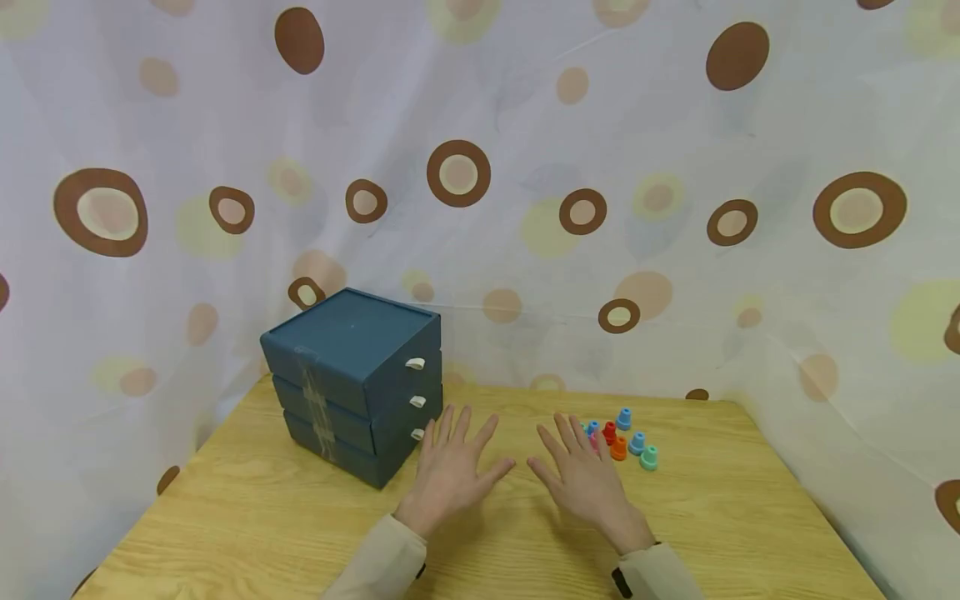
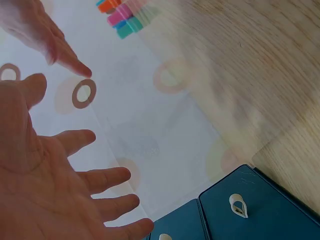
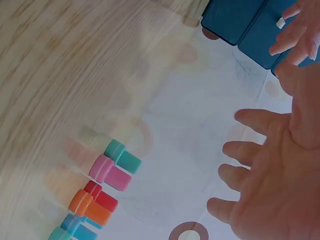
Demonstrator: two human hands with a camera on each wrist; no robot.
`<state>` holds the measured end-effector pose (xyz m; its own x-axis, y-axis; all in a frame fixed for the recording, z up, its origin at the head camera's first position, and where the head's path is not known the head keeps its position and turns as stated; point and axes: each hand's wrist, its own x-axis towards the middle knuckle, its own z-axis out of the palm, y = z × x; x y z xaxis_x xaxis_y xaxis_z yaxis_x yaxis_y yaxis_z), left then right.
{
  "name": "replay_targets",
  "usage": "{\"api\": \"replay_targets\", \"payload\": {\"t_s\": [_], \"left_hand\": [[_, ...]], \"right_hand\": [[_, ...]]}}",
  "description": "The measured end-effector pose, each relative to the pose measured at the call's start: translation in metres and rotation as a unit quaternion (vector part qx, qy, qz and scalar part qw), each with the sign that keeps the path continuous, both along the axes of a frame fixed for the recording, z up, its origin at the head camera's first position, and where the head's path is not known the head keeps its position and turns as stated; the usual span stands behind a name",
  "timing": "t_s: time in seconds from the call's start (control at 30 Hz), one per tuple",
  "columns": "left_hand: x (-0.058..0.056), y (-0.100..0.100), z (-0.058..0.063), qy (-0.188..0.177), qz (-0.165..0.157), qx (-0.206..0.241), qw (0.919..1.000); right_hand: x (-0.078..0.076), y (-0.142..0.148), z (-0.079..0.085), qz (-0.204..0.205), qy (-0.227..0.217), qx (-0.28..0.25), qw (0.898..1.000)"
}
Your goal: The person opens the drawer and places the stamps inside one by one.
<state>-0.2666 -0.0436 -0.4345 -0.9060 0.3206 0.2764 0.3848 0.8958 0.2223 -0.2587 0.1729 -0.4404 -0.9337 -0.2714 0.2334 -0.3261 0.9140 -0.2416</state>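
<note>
At the left of a wood-grain bench (image 1: 720, 508), a dark-blue three-drawer cabinet (image 1: 330, 333) is set at an angle, its drawers pushed in and its front turned to the right. Each drawer front is fitted with a small white loop pull (image 1: 415, 364) (clear tape is also run down one side).

Just right of the cabinet, the left hand (image 1: 453, 479) is held out, palm down, with fingers and thumb spread; nothing is held. Farther right, the right hand (image 1: 588, 483) is held in the same way, fingers spread, nothing gripped, a gap being left between the thumbs.

Beyond and beside the right fingertips, small stepped plastic pegs are loosely clustered on the bench, among them a red peg (image 1: 610, 432), an orange peg (image 1: 618, 449) and a green peg (image 1: 649, 458). Some are partly hidden by the right hand.

A ready pose, or a pause, is suggested. For any peg or pull to be taken, the spread fingers would need to be brought together in a fine pinch.
</note>
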Motion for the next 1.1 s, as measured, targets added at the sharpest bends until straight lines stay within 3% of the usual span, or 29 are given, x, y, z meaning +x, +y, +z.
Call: {"api": "replay_targets", "payload": {"t_s": [0.23, 0.43, 0.7, 1.1], "left_hand": [[-0.002, -0.003, 0.008, -0.001, 0.005, 0.04, 0.9992], [-0.006, -0.007, 0.012, 0.013, 0.0, 0.09, 0.9959], [-0.01, -0.018, 0.016, 0.015, -0.01, 0.223, 0.9746], [-0.011, -0.043, 0.03, 0.06, -0.001, 0.295, 0.9537]], "right_hand": [[-0.007, -0.003, 0.005, -0.001, 0.031, -0.017, 0.999], [-0.009, -0.005, 0.004, -0.004, 0.02, -0.124, 0.992], [-0.012, -0.009, 0.003, -0.011, -0.027, -0.279, 0.96], [-0.027, -0.022, 0.01, 0.007, -0.062, -0.383, 0.922]]}}
